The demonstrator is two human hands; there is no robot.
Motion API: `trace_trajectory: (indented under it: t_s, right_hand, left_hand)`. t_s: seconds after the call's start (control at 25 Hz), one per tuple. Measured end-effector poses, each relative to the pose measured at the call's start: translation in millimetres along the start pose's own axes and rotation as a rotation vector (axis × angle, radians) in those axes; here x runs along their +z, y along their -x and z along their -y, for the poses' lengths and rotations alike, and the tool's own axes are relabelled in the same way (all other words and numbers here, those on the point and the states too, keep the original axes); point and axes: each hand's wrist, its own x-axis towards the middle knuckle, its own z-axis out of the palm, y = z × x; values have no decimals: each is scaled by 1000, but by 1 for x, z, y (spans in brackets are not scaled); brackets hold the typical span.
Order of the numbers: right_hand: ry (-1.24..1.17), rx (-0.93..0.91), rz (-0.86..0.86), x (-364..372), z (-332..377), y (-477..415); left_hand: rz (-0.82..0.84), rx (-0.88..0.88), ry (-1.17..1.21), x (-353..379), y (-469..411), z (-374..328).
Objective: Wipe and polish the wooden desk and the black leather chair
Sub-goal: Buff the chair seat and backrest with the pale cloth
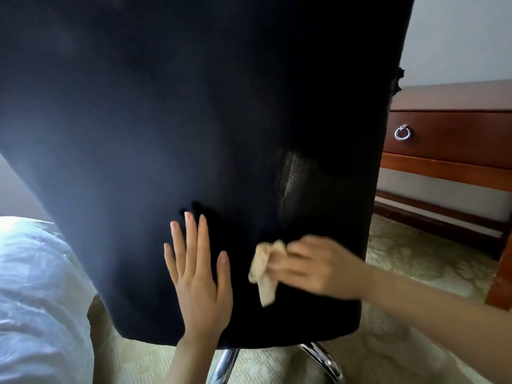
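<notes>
The back of the black leather chair (pixel 194 120) fills most of the view. My left hand (pixel 198 275) lies flat against its lower part, fingers straight and spread. To the right of it, my right hand (pixel 318 266) grips a crumpled beige cloth (pixel 264 268) and holds it against the chair back; the hand is blurred. A worn, scuffed patch (pixel 293 178) shows on the leather above the cloth. The wooden desk (pixel 448 139) stands behind the chair at the right, with a drawer and a silver ring pull (pixel 402 132).
A white bed cover (pixel 36 286) lies at the lower left. The chair's chrome base legs (pixel 324 358) stick out below it over a patterned green carpet (pixel 415 261). A pale wall (pixel 457 37) rises behind the desk.
</notes>
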Motion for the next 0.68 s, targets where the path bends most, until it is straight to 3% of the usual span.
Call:
trace_trajectory:
  t_s: [0.24, 0.36, 0.52, 0.68]
  right_hand:
    - [282, 158, -329, -76, -102, -80]
    - [269, 325, -487, -88, -117, -92]
    - [119, 337, -369, -61, -77, -46]
    - [-51, 139, -5, -10, -9, 59]
  left_hand:
    - [17, 7, 61, -1, -8, -22]
    - [56, 25, 91, 3, -14, -34]
    - [176, -7, 141, 10, -20, -38]
    - [198, 11, 95, 12, -20, -33]
